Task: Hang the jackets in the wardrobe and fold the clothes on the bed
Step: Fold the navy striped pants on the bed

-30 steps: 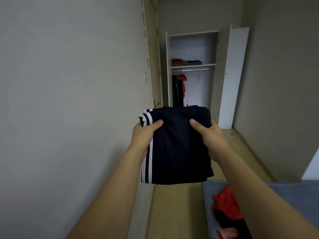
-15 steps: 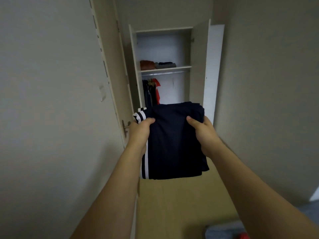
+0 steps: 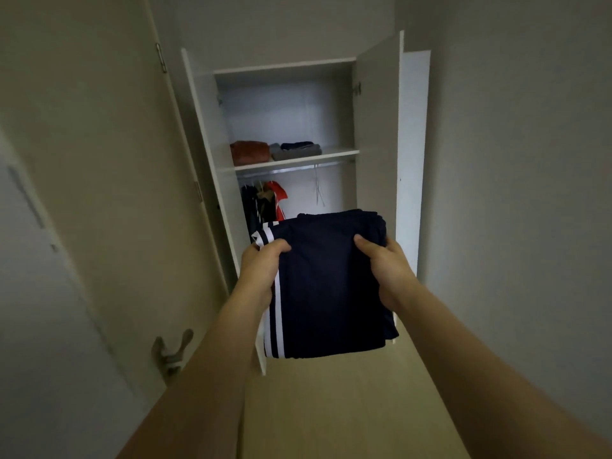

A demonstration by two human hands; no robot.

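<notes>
A folded navy garment with white side stripes (image 3: 328,286) is held out in front of me at chest height. My left hand (image 3: 261,270) grips its left edge with the thumb on top. My right hand (image 3: 385,270) grips its right edge the same way. Straight ahead stands the open white wardrobe (image 3: 377,127). Its shelf (image 3: 341,154) carries a brown folded item (image 3: 250,152) and a grey-and-navy folded pile (image 3: 298,150). Below the shelf, dark jackets (image 3: 251,207) and a red jacket (image 3: 277,197) hang at the left end of the rail. A bare wire hanger (image 3: 318,190) hangs further right.
A closed door with a metal handle (image 3: 170,352) is at my left. The wardrobe's right door (image 3: 414,160) stands open against the right wall. Light wooden floor (image 3: 331,409) runs between me and the wardrobe.
I have walked closer to the wardrobe, which now looks larger and more central. The bed has dropped out of view. Both hands keep the same grip on the folded garment.
</notes>
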